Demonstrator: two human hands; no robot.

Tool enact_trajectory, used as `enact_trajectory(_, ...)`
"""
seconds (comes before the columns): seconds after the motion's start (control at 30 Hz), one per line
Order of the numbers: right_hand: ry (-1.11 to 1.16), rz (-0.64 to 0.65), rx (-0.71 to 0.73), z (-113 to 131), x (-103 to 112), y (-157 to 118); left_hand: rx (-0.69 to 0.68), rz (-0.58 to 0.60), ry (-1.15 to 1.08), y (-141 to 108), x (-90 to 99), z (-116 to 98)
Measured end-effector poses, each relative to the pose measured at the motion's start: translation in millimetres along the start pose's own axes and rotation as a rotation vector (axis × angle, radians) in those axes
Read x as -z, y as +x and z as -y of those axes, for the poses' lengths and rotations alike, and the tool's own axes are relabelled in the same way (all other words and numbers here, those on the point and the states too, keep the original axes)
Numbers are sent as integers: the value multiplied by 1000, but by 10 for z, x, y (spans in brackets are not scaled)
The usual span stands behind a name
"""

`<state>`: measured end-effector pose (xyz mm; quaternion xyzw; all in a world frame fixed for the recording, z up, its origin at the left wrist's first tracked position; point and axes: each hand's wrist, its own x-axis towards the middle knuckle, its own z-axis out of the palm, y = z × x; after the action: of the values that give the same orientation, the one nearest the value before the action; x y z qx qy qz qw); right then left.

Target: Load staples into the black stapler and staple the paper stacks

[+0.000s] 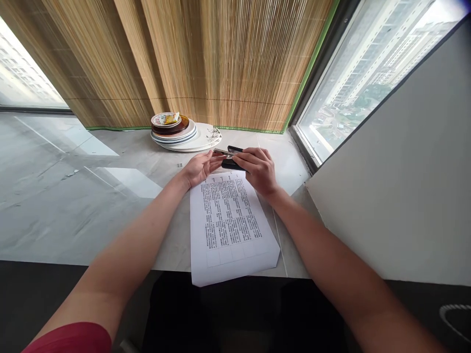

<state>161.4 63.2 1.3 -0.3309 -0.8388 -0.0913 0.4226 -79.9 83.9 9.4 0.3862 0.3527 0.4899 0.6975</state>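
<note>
Spotting stacked plates (173, 140) back left, printed sheet (231, 220) up front; black-and-silver stapler (231, 163) looks hinged open, my right fingers (250, 158) clamped on it, left fingers (216, 161) apart.

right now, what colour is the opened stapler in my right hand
The stapler is black with silver-coloured metal parts, seen best in the head view.

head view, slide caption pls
Right hand holding an opened stapler beside the left hand, near a printed sheet and stacked plates.
</note>
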Motion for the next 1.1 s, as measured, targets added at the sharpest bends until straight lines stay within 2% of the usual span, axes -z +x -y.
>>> enact_trajectory(0.17,-55,53,54,44,45,22,-19,-18,-7,-19,-1,0)
enact_trajectory(0.3,-52,47,51,63,30,20,-30,-17,-12,4,30,14)
enact_trajectory(0.4,25,-4,-70,47,-9,10,-35,-39,-14,35,45,22)
enact_trajectory(0.53,316,-102,-378,37,-11,15,-141,-145,-46,59,35,2)
enact_trajectory(0.57,428,-82,-434,45,2,22,-161,-170,-34,58,30,-9)
enact_trajectory(0.63,662,36,-476,76,31,36,-179,-191,21,47,27,-33)
enact_trajectory(0.7,838,204,-435,117,55,52,-190,-167,76,27,34,-56)
enact_trajectory(0.77,917,339,-371,154,67,64,-201,-104,91,3,47,-73)
enact_trajectory(0.83,929,413,-327,171,72,73,-190,-34,63,-21,55,-87)
enact_trajectory(0.97,839,480,-286,154,77,77,-111,106,-7,-66,42,-106)
enact_trajectory(1.1,739,528,-251,136,97,71,-145,142,35,-93,25,-98)
